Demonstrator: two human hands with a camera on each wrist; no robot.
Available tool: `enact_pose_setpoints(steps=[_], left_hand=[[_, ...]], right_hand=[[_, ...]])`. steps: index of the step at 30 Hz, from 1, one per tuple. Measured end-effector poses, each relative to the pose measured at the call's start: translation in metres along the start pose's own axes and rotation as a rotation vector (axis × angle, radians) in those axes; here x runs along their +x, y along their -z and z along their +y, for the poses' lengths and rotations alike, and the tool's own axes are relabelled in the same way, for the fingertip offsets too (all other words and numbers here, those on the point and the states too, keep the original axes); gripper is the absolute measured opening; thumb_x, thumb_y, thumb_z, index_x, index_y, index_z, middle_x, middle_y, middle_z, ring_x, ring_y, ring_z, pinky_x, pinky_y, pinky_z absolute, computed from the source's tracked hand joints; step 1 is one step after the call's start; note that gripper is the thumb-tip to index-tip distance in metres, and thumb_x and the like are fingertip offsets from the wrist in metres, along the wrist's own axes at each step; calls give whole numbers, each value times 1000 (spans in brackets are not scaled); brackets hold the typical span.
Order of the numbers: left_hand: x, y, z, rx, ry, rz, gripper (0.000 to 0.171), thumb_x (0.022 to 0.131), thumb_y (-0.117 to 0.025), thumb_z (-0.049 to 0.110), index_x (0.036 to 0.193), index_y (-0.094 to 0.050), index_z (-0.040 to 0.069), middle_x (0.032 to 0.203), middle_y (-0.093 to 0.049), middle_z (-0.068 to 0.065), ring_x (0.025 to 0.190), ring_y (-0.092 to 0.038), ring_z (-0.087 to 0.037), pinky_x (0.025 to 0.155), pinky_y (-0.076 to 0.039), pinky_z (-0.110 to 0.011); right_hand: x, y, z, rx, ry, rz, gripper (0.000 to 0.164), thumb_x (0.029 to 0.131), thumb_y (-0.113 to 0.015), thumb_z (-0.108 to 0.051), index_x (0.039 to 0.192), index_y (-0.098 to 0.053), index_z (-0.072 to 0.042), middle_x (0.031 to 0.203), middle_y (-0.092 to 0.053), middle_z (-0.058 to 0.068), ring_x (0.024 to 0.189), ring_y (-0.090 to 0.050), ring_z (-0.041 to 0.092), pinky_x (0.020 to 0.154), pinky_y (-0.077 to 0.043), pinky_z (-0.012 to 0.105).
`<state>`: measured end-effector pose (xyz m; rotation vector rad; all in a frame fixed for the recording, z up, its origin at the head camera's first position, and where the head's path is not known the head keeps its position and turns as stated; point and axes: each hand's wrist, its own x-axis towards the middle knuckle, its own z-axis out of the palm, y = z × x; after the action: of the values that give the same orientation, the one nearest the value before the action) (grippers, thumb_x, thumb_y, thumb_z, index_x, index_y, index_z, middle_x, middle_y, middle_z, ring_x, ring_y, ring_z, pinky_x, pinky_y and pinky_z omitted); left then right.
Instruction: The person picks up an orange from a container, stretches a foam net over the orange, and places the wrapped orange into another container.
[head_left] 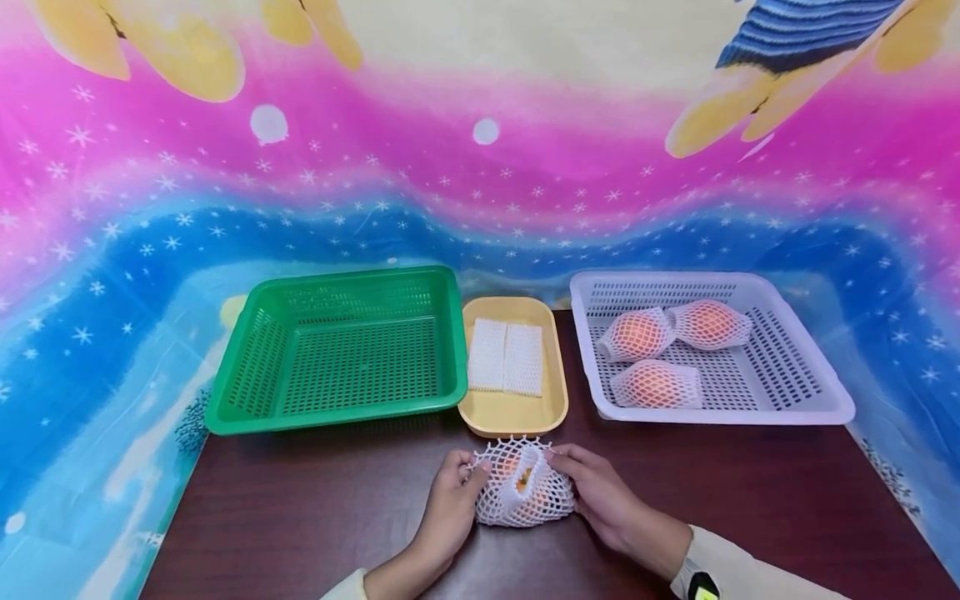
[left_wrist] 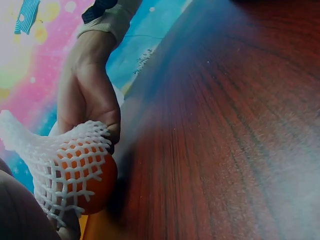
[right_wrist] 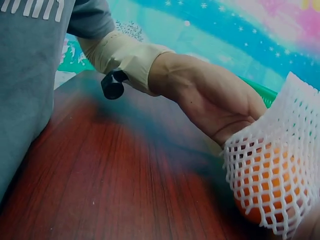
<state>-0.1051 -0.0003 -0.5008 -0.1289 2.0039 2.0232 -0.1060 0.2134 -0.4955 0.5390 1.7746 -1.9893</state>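
Note:
A white foam net sleeve [head_left: 491, 502] is stretched around an orange [left_wrist: 106, 192] low over the table in front of me. In the head view my left hand [head_left: 448, 510] pinches the sleeve's left edge between thumb and fingers. On the other side my right hand [head_left: 609, 502] grips its right edge. Part of the orange's skin shows bare beyond the sleeve's rim in the left wrist view. From the right side, orange skin [right_wrist: 267, 177] shows through the mesh. The net and fruit hide some fingertips of both hands.
A green basket [head_left: 337, 414] stands at the back left. Beside it, a yellow tray [head_left: 510, 417] holds two flat foam nets [head_left: 522, 360]. At the back right a white basket [head_left: 738, 414] holds three netted fruits [head_left: 652, 385]. All stand on the dark wooden table [head_left: 300, 508].

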Motion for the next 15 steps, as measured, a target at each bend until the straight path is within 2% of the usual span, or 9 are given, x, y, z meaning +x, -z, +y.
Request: enact_pose_setpoints(steps=[3,6,10,15], left_hand=[[3,-3,-3,89,-7,13,21,103,-60,18,103,-49,1,73,-44,3,62,-43,-8,55,-36,-21],[7,-4,-4,250,-42,39,20,101,-63,19,100,-49,4,70,-42,4,60,-40,-9,53,-35,-23],[13,-3,-6,461,-146,69,18,99,-66,16,97,-50,8,70,-40,5,63,-41,-10,55,-35,-25],[17,-5,-11,651,-287,73,18,96,-65,4,100,-49,9,71,-55,-1,70,-56,-15,59,-43,-30]], right_hand=[[3,-4,1,-31,4,36,18,102,-58,-21,110,-63,-6,97,-67,-1,88,-64,12,77,-54,30],[5,-7,2,-74,16,56,19,103,-55,-17,113,-62,-3,97,-66,1,87,-63,14,76,-53,31],[7,-9,2,-154,51,102,17,102,-54,-11,112,-62,0,96,-65,5,84,-61,16,72,-51,31],[12,-11,2,-311,115,177,14,101,-56,-7,107,-65,1,91,-62,5,83,-56,15,72,-45,26]])
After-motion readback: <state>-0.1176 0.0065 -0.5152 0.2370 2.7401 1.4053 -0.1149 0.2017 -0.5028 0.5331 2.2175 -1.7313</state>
